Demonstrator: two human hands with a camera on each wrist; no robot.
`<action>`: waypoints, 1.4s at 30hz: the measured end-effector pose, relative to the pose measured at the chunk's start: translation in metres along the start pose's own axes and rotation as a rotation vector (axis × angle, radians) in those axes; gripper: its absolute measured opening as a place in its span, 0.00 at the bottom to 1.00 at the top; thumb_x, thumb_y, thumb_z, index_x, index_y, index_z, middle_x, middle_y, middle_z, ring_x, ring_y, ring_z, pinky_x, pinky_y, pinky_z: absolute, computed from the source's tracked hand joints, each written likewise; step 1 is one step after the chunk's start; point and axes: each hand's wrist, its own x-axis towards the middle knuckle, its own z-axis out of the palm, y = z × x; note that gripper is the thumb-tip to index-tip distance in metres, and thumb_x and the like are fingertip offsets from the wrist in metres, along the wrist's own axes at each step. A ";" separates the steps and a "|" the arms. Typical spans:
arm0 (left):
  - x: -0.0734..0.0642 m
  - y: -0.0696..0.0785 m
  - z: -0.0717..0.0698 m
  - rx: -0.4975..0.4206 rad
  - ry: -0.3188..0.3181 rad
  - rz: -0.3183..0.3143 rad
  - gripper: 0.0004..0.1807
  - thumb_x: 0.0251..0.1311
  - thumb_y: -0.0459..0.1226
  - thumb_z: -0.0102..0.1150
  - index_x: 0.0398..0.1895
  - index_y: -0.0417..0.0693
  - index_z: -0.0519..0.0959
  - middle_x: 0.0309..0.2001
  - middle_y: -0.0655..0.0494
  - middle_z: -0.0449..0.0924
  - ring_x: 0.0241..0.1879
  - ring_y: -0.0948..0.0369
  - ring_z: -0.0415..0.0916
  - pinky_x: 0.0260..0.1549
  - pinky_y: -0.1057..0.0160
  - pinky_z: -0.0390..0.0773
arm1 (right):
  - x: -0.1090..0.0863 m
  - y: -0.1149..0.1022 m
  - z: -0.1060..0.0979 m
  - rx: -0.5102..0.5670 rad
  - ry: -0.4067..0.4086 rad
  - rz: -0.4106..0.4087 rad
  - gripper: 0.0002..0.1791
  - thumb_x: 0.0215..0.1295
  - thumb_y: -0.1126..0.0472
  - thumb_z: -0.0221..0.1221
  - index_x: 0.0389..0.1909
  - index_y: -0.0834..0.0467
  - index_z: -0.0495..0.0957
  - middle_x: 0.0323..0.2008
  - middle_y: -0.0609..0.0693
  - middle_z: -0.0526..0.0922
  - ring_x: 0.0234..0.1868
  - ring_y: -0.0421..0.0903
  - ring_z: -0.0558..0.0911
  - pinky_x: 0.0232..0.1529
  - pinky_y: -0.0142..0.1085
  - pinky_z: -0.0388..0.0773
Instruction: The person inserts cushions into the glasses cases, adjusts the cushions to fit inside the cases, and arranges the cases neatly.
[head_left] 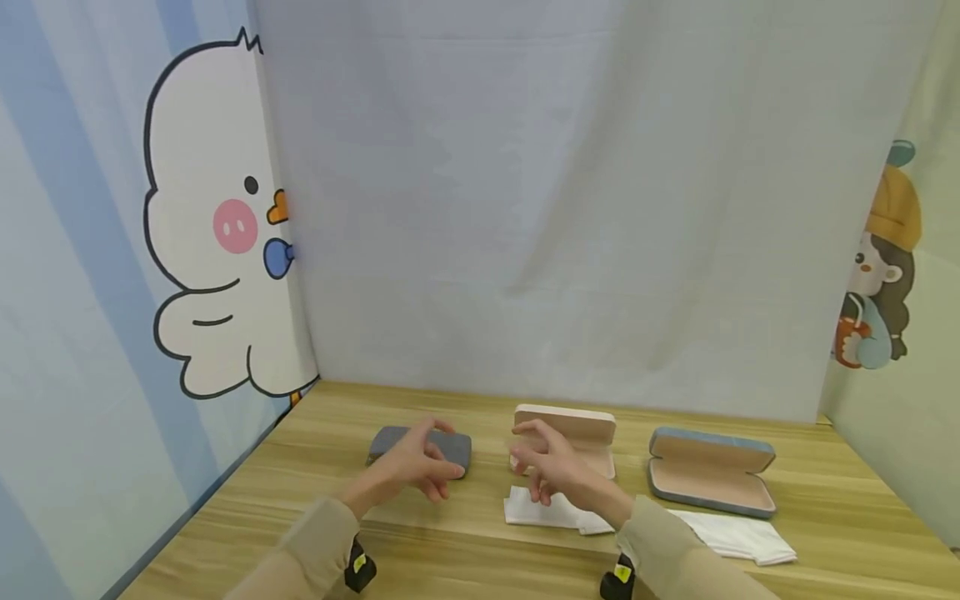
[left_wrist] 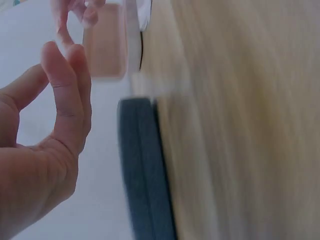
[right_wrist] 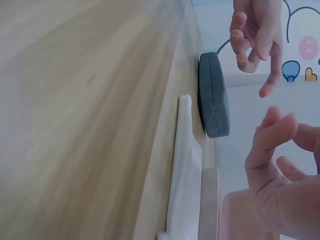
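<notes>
My left hand (head_left: 411, 463) is held in the air with fingers loosely bent and nothing in it. In the head view it overlaps a closed grey glasses case (head_left: 459, 447), whose seam shows along its side in the right wrist view. My right hand (head_left: 557, 465), also with nothing in it and fingers slightly bent, hovers before an open white glasses case (head_left: 581, 425) with a pinkish lining. Below that hand lies a folded white cloth (head_left: 534, 510), partly hidden by the forearm. In the right wrist view, the two hands face each other, apart.
An open blue-grey glasses case (head_left: 708, 479) with a beige lining stands to the right. Another folded white cloth (head_left: 733, 535) lies before it, partly behind the right sleeve. A pale curtain (head_left: 555, 217) rises behind the wooden table (head_left: 465, 558).
</notes>
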 end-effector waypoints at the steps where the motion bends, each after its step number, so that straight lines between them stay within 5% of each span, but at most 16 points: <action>1: 0.001 -0.001 0.004 -0.029 -0.016 -0.011 0.38 0.58 0.34 0.66 0.67 0.40 0.56 0.34 0.39 0.80 0.21 0.59 0.81 0.21 0.60 0.85 | -0.004 0.001 -0.003 -0.001 -0.006 0.007 0.28 0.73 0.54 0.52 0.68 0.56 0.56 0.34 0.57 0.78 0.12 0.40 0.72 0.12 0.30 0.70; 9: 0.008 -0.012 0.034 -0.177 -0.097 -0.134 0.36 0.58 0.32 0.64 0.67 0.38 0.59 0.33 0.44 0.83 0.22 0.62 0.82 0.21 0.69 0.83 | -0.035 0.011 -0.029 -0.005 -0.030 0.055 0.31 0.73 0.51 0.51 0.68 0.59 0.51 0.33 0.55 0.78 0.11 0.37 0.70 0.11 0.27 0.68; 20: 0.012 -0.013 0.074 -0.341 -0.044 -0.224 0.28 0.58 0.27 0.62 0.61 0.36 0.63 0.26 0.49 0.83 0.22 0.62 0.82 0.20 0.73 0.82 | -0.077 0.027 -0.064 -0.079 0.034 0.145 0.30 0.71 0.54 0.54 0.62 0.65 0.52 0.23 0.48 0.75 0.09 0.32 0.68 0.10 0.22 0.62; 26: 0.013 -0.015 0.085 -0.361 -0.022 -0.247 0.25 0.57 0.25 0.61 0.56 0.36 0.63 0.26 0.46 0.82 0.24 0.59 0.83 0.23 0.69 0.85 | -0.089 0.033 -0.071 -0.111 0.033 0.175 0.26 0.69 0.58 0.57 0.53 0.69 0.54 0.17 0.45 0.73 0.07 0.30 0.68 0.08 0.19 0.61; 30: 0.015 -0.015 0.091 -0.355 0.030 -0.263 0.26 0.56 0.24 0.61 0.56 0.34 0.63 0.27 0.44 0.83 0.23 0.59 0.83 0.22 0.68 0.85 | -0.091 0.035 -0.072 -0.188 0.010 0.172 0.13 0.68 0.60 0.57 0.31 0.63 0.66 0.13 0.43 0.71 0.06 0.30 0.68 0.07 0.19 0.60; 33: 0.017 -0.016 0.097 -0.336 0.064 -0.252 0.23 0.56 0.23 0.61 0.53 0.32 0.64 0.31 0.41 0.83 0.21 0.60 0.82 0.21 0.68 0.85 | -0.091 0.035 -0.071 -0.260 0.011 0.175 0.18 0.68 0.61 0.57 0.17 0.56 0.66 0.10 0.42 0.71 0.05 0.29 0.67 0.06 0.19 0.58; 36: 0.020 -0.014 0.101 -0.317 0.093 -0.255 0.19 0.55 0.22 0.60 0.48 0.31 0.66 0.33 0.39 0.83 0.20 0.60 0.81 0.20 0.68 0.84 | -0.090 0.034 -0.069 -0.292 0.022 0.181 0.20 0.67 0.62 0.56 0.14 0.55 0.67 0.09 0.42 0.72 0.05 0.30 0.66 0.06 0.19 0.58; 42: 0.026 -0.010 0.109 -0.298 0.164 -0.278 0.13 0.52 0.18 0.57 0.38 0.33 0.68 0.19 0.45 0.79 0.15 0.61 0.79 0.16 0.67 0.83 | -0.088 0.033 -0.066 -0.302 0.059 0.193 0.17 0.65 0.65 0.57 0.16 0.58 0.69 0.09 0.43 0.74 0.05 0.30 0.67 0.06 0.20 0.58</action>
